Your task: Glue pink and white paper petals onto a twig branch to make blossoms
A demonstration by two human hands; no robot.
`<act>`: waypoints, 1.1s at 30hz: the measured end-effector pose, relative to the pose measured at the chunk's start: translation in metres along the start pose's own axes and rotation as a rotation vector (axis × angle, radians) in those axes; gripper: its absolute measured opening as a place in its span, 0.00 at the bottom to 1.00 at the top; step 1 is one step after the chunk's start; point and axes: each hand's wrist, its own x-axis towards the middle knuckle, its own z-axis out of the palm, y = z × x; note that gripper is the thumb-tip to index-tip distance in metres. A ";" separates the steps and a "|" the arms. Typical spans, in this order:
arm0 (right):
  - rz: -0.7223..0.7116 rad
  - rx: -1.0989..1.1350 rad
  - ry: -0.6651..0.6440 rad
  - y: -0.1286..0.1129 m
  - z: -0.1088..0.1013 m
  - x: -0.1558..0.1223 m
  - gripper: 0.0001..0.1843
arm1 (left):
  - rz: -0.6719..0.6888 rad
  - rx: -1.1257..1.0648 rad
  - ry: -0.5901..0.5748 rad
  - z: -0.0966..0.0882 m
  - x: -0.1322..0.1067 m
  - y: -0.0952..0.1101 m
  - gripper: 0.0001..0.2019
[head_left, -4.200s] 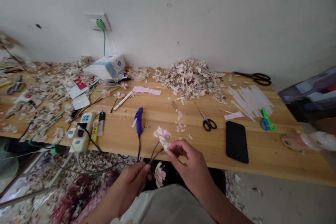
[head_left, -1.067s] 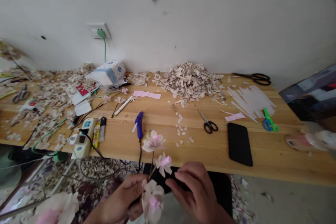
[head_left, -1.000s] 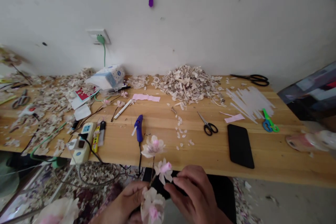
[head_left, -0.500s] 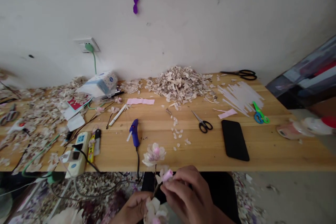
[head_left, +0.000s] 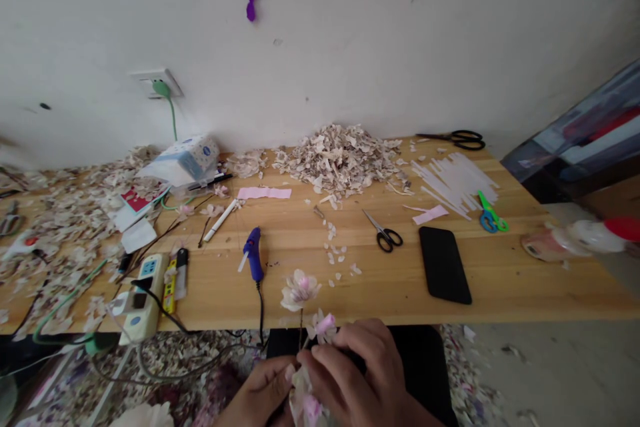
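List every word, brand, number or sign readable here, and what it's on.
None reads clearly.
Blue-and-white pack: round blue logo, lettering too small to read.
Power strip: blue patches, any lettering too small to read.
Yellow tool: any markings too small to read.
Elsewhere: no legible text.

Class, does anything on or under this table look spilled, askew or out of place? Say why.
Yes. Pale scraps litter the floor; they look spilled, since a similar heap sits on the table. The power strip looks badly placed too: its near end seems to jut past the table's front edge.
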 end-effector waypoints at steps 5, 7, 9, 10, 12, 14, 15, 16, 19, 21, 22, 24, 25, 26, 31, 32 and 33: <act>0.068 -0.001 -0.023 -0.003 0.007 0.006 0.08 | 0.021 0.062 -0.109 0.001 0.005 0.001 0.26; 0.097 0.007 -0.021 -0.004 0.009 0.007 0.07 | 0.029 0.036 -0.125 0.002 0.006 0.002 0.26; 0.103 0.026 -0.030 -0.004 0.008 0.008 0.06 | 0.043 0.012 -0.131 0.004 0.006 0.003 0.26; 0.104 0.038 -0.037 -0.004 0.006 0.009 0.07 | 0.043 0.004 -0.140 0.004 0.007 0.002 0.26; 0.118 0.084 -0.052 -0.003 -0.001 0.010 0.10 | 0.038 -0.020 -0.143 0.004 0.007 0.001 0.26; 0.151 0.150 -0.046 -0.001 -0.010 0.009 0.14 | 0.031 -0.056 -0.127 0.005 0.008 0.000 0.27; 0.186 0.183 -0.038 0.001 -0.014 0.007 0.16 | 0.034 -0.075 -0.113 0.005 0.009 0.001 0.27; 0.225 0.210 -0.031 0.004 -0.018 0.004 0.17 | 0.041 -0.096 -0.098 0.006 0.010 0.003 0.27; 0.403 0.250 -0.069 0.016 -0.019 -0.011 0.14 | 0.057 -0.172 -0.055 0.012 0.012 0.014 0.27; 0.516 0.291 -0.166 0.024 -0.014 -0.024 0.09 | 0.050 -0.220 -0.036 0.015 0.016 0.023 0.27; 0.558 0.321 -0.231 0.027 -0.010 -0.030 0.07 | 0.044 -0.236 -0.033 0.017 0.018 0.027 0.27; 0.609 0.384 -0.358 0.030 -0.003 -0.043 0.06 | 0.033 -0.255 -0.033 0.018 0.025 0.035 0.28; 0.616 0.415 -0.415 0.030 0.001 -0.049 0.06 | 0.027 -0.258 -0.033 0.018 0.029 0.038 0.28; 0.612 0.441 -0.452 0.029 0.004 -0.055 0.07 | 0.022 -0.257 -0.035 0.019 0.033 0.041 0.29; 0.556 0.520 -0.382 0.019 0.012 -0.070 0.06 | 0.028 -0.199 -0.076 0.025 0.050 0.054 0.29; 0.566 0.517 -0.322 0.017 0.013 -0.070 0.06 | 0.036 -0.179 -0.084 0.028 0.051 0.056 0.29; 0.577 0.501 -0.248 0.015 0.013 -0.068 0.07 | 0.043 -0.157 -0.092 0.031 0.053 0.058 0.28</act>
